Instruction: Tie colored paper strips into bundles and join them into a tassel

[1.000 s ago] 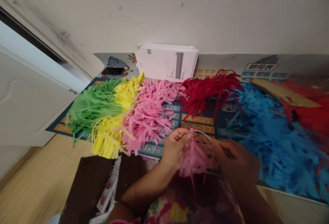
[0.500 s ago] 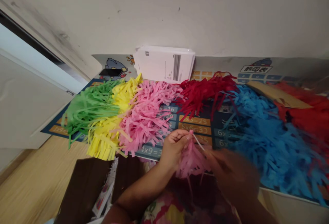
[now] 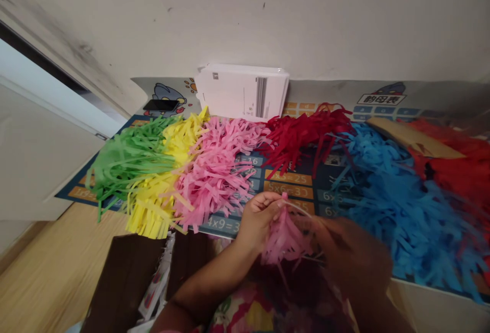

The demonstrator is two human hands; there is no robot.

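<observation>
1. Right hand (image 3: 350, 251) has shifted slightly outward since half a second ago, so the white string (image 3: 300, 207) now slants more sideways.
2. That suggests the string is being drawn away from the top of the pink tassel (image 3: 285, 238).
3. Left hand (image 3: 260, 215): thumb and fingers together, clamped on the tassel's top, strips hanging below.
4. Right fingertips seem pinched on the string's far end, though blurred.
5. Tassel's place: by the poster's near edge, between the pink pile (image 3: 214, 180) and blue pile (image 3: 401, 215).
</observation>
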